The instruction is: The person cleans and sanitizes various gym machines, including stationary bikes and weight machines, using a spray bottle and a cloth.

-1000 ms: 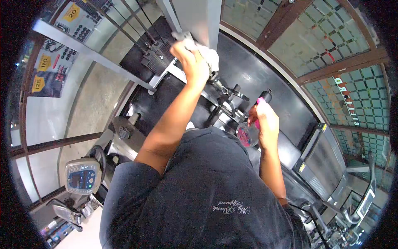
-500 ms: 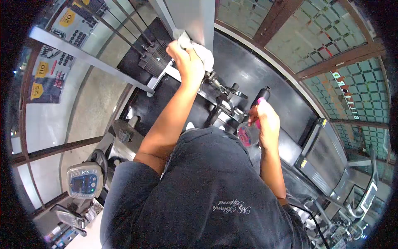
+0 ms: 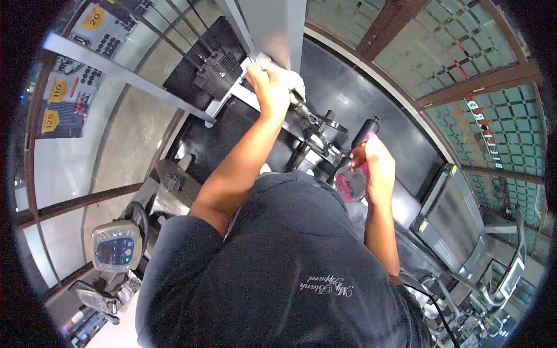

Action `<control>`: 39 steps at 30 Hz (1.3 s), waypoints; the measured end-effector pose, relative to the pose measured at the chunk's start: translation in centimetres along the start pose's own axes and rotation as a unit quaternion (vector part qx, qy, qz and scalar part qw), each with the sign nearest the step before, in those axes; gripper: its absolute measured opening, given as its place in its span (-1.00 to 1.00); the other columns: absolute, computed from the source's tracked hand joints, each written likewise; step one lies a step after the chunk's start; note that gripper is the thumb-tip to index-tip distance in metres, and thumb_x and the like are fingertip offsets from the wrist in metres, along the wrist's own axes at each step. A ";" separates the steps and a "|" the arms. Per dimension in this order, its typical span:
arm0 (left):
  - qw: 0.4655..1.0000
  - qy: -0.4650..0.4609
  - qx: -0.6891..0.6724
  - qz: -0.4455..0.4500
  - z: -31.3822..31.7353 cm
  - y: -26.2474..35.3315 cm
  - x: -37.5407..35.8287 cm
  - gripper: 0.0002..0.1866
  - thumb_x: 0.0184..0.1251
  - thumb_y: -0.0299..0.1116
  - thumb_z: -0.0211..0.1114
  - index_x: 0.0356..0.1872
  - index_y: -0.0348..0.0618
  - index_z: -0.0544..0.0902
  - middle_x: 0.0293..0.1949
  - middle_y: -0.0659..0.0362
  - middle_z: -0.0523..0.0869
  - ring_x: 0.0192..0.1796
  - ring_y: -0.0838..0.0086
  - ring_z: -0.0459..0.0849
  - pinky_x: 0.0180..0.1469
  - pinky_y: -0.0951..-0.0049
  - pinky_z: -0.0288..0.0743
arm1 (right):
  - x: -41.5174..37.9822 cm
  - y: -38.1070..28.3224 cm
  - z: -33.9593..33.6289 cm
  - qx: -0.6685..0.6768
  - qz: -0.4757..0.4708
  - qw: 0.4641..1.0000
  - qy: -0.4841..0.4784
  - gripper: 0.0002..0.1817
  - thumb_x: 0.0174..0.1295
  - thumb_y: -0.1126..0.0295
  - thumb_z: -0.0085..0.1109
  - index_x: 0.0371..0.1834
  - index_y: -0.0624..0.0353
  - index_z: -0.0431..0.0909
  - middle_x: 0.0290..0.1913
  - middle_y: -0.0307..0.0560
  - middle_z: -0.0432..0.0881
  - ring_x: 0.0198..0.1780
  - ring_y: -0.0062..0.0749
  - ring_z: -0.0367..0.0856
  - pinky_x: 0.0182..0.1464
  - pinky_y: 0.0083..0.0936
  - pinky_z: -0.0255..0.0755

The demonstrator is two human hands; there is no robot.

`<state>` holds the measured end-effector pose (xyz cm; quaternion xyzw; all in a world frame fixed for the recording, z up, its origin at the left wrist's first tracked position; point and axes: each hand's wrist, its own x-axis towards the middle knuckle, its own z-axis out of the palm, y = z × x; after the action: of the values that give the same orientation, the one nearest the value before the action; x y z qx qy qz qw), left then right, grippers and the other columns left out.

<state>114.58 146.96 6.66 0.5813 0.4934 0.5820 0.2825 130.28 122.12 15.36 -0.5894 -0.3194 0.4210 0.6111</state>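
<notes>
My left hand (image 3: pixel 270 93) is closed on a white cloth (image 3: pixel 296 83), pressing it against the grey metal upright (image 3: pixel 272 26) of a cable machine. Part of the cloth is hidden behind my fingers. Lower and to the right, my right hand (image 3: pixel 380 168) grips a clear spray bottle (image 3: pixel 350 184) with a pink and blue label and a pink spray head. Just below the cloth, a metal clip and cable fitting (image 3: pixel 304 110) hang on the machine.
The weight stack (image 3: pixel 217 75) stands left of the upright. Beyond my right hand are a black cylinder (image 3: pixel 369 129) and a treadmill (image 3: pixel 452 220). A console (image 3: pixel 117 246) sits at lower left. Glass panels (image 3: pixel 499 127) line the right side.
My left hand and the cloth have shifted slightly right and down along the upright. My right hand still holds the spray bottle, now a little further right in view.
</notes>
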 end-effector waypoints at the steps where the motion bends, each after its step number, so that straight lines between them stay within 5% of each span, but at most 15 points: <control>1: 1.000 0.001 -0.018 0.008 -0.5 1.3 0.4 -0.78 0.42 -0.56 0.09 0.02 -0.31 0.33 0.01 -0.09 0.36 0.13 0.08 0.41 0.30 0.05 0.34 | 0.1 0.1 0.0 -0.003 -0.003 1.000 -0.003 -0.62 0.57 0.13 0.16 -0.15 0.30 0.63 -0.30 -0.10 0.68 -0.36 -0.48 0.64 -0.30 -0.48 0.52; 4: 0.992 0.056 0.085 0.080 0.6 -0.9 0.7 -0.78 0.41 -0.62 0.10 0.00 -0.31 0.31 -0.01 -0.07 0.33 0.14 0.11 0.39 0.30 0.10 0.32 | 0.0 0.3 -0.2 -0.016 -0.001 1.000 -0.014 -0.56 0.57 0.07 0.15 -0.13 0.33 0.62 -0.29 -0.04 0.67 -0.35 -0.42 0.64 -0.29 -0.43 0.54; 6: 0.997 0.056 -0.031 -0.052 1.9 -5.2 -0.6 -0.77 0.38 -0.65 0.10 -0.02 -0.34 0.30 0.00 -0.08 0.32 0.15 0.11 0.37 0.31 0.11 0.31 | 0.1 0.2 0.1 -0.012 0.005 1.000 -0.009 -0.56 0.57 0.06 0.15 -0.14 0.33 0.62 -0.30 -0.04 0.67 -0.35 -0.42 0.64 -0.29 -0.43 0.54; 9: 0.979 0.028 0.191 -0.063 4.1 -12.4 -4.8 -0.72 0.30 -0.66 0.13 -0.02 -0.41 0.30 0.10 -0.20 0.35 0.17 -0.02 0.46 0.27 0.05 0.40 | -0.2 0.0 0.1 -0.001 0.028 1.000 0.007 -0.61 0.58 0.11 0.15 -0.19 0.29 0.62 -0.35 -0.10 0.65 -0.38 -0.47 0.62 -0.30 -0.48 0.50; 12: 0.975 -0.009 0.108 -0.195 4.9 -13.7 -6.2 -0.72 0.34 -0.63 0.15 0.00 -0.43 0.32 0.12 -0.24 0.36 0.17 -0.09 0.47 0.30 0.00 0.35 | -0.2 0.5 -0.5 -0.013 0.045 0.999 0.007 -0.60 0.59 0.11 0.14 -0.19 0.29 0.61 -0.34 -0.09 0.66 -0.38 -0.47 0.63 -0.29 -0.48 0.50; 19: 0.994 0.037 0.035 -0.095 1.1 -5.2 -1.2 -0.75 0.56 -0.41 0.23 0.00 -0.35 0.38 0.04 -0.14 0.50 0.03 0.01 0.57 0.23 0.10 0.41 | 0.4 1.1 -0.9 -0.010 0.035 0.999 0.002 -0.53 0.58 0.03 0.13 -0.12 0.33 0.61 -0.27 -0.01 0.67 -0.34 -0.39 0.64 -0.28 -0.40 0.55; 23: 0.992 0.053 0.113 -0.031 1.8 -4.6 -2.0 -0.78 0.47 -0.54 0.13 -0.03 -0.42 0.31 0.07 -0.22 0.40 0.19 -0.06 0.43 0.29 -0.02 0.30 | 0.1 1.1 -0.5 0.011 0.034 0.999 -0.002 -0.61 0.59 0.12 0.15 -0.10 0.32 0.61 -0.28 -0.07 0.66 -0.33 -0.44 0.65 -0.28 -0.44 0.56; 25: 0.989 0.041 0.126 -0.062 3.5 -9.7 -3.8 -0.70 0.26 -0.77 0.09 -0.01 -0.47 0.29 0.07 -0.22 0.33 0.16 -0.07 0.43 0.30 0.02 0.33 | -0.1 1.1 -0.5 0.015 0.035 0.999 -0.001 -0.62 0.59 0.13 0.16 -0.08 0.32 0.61 -0.27 -0.06 0.67 -0.33 -0.43 0.65 -0.28 -0.44 0.56; 30: 0.960 -0.031 0.096 -0.260 5.0 -17.1 -7.0 -0.63 0.31 -0.65 0.16 0.12 -0.49 0.34 0.14 -0.26 0.39 0.15 -0.14 0.51 0.30 0.00 0.38 | -0.6 0.9 -0.5 0.002 0.039 0.999 0.004 -0.62 0.59 0.14 0.15 -0.03 0.33 0.61 -0.24 -0.05 0.69 -0.33 -0.44 0.66 -0.28 -0.44 0.56; 34: 0.966 -0.016 0.134 -0.221 3.5 -13.8 -5.3 -0.67 0.41 -0.50 0.30 0.09 -0.45 0.47 0.06 -0.22 0.56 0.17 -0.13 0.59 0.27 0.03 0.45 | -0.9 0.8 -0.7 0.005 0.025 1.000 0.004 -0.61 0.59 0.13 0.14 -0.05 0.33 0.61 -0.26 -0.06 0.69 -0.33 -0.45 0.65 -0.28 -0.45 0.55; 39: 0.987 0.018 0.091 -0.135 1.5 -8.0 -3.3 -0.70 0.43 -0.52 0.23 0.07 -0.45 0.41 0.12 -0.28 0.49 0.18 -0.19 0.55 0.33 -0.02 0.37 | -0.9 0.8 -0.4 -0.013 0.041 0.999 0.019 -0.57 0.57 0.08 0.14 -0.11 0.32 0.61 -0.28 -0.04 0.66 -0.33 -0.40 0.64 -0.28 -0.43 0.54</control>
<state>114.62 147.14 -2.09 0.5219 0.6232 0.5019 0.2956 130.14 121.08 14.57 -0.6178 -0.2884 0.4303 0.5916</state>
